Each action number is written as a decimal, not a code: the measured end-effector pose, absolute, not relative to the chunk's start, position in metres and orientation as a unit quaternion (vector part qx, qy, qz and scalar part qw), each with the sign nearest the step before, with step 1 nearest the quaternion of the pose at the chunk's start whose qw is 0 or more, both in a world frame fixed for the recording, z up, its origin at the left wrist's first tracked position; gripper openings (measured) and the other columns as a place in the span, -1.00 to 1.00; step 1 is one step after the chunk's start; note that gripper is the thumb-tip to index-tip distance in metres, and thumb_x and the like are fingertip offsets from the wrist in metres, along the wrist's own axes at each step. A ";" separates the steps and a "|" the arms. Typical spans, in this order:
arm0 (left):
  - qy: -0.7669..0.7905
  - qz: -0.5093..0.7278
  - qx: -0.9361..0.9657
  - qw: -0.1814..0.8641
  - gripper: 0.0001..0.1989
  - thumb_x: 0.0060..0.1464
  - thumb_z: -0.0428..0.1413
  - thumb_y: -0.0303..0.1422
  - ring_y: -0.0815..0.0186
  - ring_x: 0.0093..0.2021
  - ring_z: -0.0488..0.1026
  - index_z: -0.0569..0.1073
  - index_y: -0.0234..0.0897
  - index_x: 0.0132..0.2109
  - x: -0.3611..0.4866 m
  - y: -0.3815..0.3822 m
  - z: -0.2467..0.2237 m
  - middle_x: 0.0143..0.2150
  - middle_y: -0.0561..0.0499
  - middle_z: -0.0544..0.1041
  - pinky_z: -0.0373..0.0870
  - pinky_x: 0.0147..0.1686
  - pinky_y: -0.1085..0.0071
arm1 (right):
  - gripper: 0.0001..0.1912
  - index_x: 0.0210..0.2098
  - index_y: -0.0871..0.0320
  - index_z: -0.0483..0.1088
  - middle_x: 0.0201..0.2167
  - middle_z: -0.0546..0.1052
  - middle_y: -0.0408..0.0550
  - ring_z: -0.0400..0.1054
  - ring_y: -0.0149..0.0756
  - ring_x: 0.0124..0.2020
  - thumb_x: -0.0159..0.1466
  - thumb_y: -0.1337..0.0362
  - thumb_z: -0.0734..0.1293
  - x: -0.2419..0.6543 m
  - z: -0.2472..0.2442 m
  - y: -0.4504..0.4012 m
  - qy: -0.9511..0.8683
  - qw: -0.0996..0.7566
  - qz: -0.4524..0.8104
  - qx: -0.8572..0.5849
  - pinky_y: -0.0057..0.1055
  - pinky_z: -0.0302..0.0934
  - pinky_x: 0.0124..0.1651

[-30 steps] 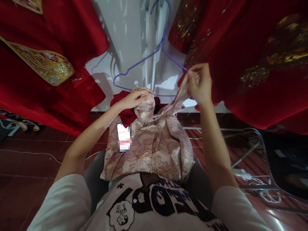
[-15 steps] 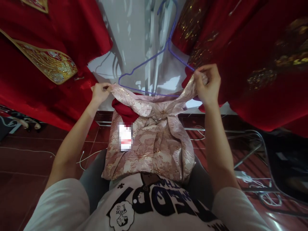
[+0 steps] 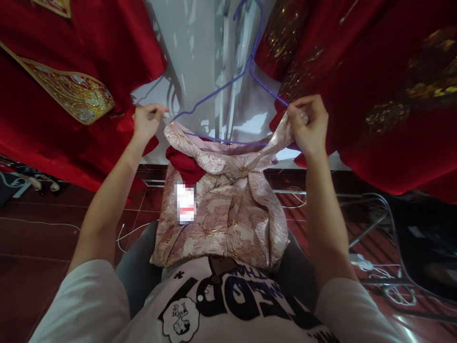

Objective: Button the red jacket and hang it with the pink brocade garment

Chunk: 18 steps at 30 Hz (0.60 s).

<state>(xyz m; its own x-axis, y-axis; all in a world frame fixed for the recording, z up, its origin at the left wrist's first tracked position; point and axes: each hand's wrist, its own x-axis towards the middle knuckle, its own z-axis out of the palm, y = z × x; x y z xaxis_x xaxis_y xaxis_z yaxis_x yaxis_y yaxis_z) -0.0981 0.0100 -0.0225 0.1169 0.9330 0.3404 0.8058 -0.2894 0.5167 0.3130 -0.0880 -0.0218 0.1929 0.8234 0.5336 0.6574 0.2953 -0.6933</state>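
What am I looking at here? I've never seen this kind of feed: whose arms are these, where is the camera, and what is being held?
There is no machine: these are a person's two bare arms, filmed by one camera worn on their head, looking forward and down, so their printed T-shirt fills the bottom edge. A pink brocade garment lies across their lap, with a dark red cloth and a phone, its screen blurred, on top. The right hand pinches one upper corner of the garment beside the blue wire hanger that hangs in front. The left hand is pinched shut by the hanger's other end; what it grips is too small to tell. Red embroidered robes hang on both sides.
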 end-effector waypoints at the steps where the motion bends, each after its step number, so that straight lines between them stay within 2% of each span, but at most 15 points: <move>1: 0.569 0.355 0.733 0.109 -0.56 0.38 -0.11 -0.04 0.38 0.00 0.42 0.48 -0.29 -0.07 -0.096 0.015 -0.017 -0.07 0.17 0.60 0.32 0.12 0.34 | -0.76 -0.10 -0.09 0.34 -0.03 0.51 -0.01 0.33 -0.22 -0.08 0.34 -0.02 0.20 0.313 -0.021 -0.088 -0.629 0.498 0.085 -0.591 -0.26 0.21 0.07; 3: 0.533 0.403 0.729 0.148 -0.55 0.32 0.01 -0.01 0.43 -0.11 0.45 0.49 -0.36 -0.15 -0.092 0.023 -0.008 -0.10 0.09 0.61 0.37 0.06 0.37 | -0.74 -0.08 -0.07 0.34 -0.03 0.51 0.00 0.32 -0.20 -0.07 0.34 -0.02 0.21 0.313 -0.021 -0.090 -0.629 0.503 0.093 -0.586 -0.24 0.19 0.08; 7: 0.525 0.329 0.746 0.245 -0.48 0.16 0.16 0.05 0.47 -0.23 0.43 0.48 -0.41 -0.12 -0.092 0.019 -0.001 -0.17 0.00 0.61 0.40 -0.01 0.38 | -0.77 -0.12 -0.06 0.36 -0.08 0.51 0.01 0.30 -0.20 -0.13 0.34 0.00 0.24 0.315 -0.023 -0.088 -0.632 0.522 0.102 -0.563 -0.23 0.19 0.03; 10: 0.534 0.266 0.738 0.315 -0.32 -0.27 0.39 0.10 0.40 -0.23 0.44 0.52 -0.38 -0.16 -0.105 0.009 -0.007 -0.25 0.00 0.61 0.42 -0.02 0.32 | -0.80 -0.20 0.03 0.35 -0.23 0.48 -0.02 0.30 -0.26 -0.24 0.31 0.05 0.28 0.319 -0.030 -0.078 -0.642 0.562 0.084 -0.514 -0.25 0.19 -0.06; 12: 0.534 0.264 0.731 0.333 -0.28 -0.50 0.43 0.14 0.34 -0.23 0.45 0.54 -0.34 -0.28 -0.115 0.005 -0.013 -0.29 0.01 0.62 0.42 0.01 0.27 | -0.80 -0.24 0.08 0.33 -0.34 0.42 -0.08 0.28 -0.31 -0.32 0.28 0.09 0.30 0.322 -0.035 -0.070 -0.647 0.597 0.069 -0.469 -0.28 0.18 -0.15; 14: 0.525 0.306 0.725 0.323 -0.28 -0.56 0.39 0.22 0.32 -0.23 0.44 0.55 -0.29 -0.36 -0.122 0.006 -0.018 -0.30 0.02 0.64 0.42 0.04 0.22 | -0.81 -0.26 0.10 0.33 -0.39 0.38 -0.13 0.25 -0.35 -0.37 0.26 0.12 0.32 0.323 -0.039 -0.065 -0.649 0.614 0.062 -0.444 -0.32 0.15 -0.21; 18: 0.488 0.413 0.728 0.247 -0.31 -0.44 0.29 0.31 0.36 -0.30 0.40 0.54 -0.21 -0.37 -0.113 0.018 -0.019 -0.35 0.08 0.63 0.43 -0.05 0.24 | -0.84 -0.28 0.10 0.35 -0.40 0.39 -0.13 0.22 -0.38 -0.40 0.27 0.14 0.34 0.322 -0.039 -0.064 -0.654 0.615 0.064 -0.436 -0.34 0.13 -0.26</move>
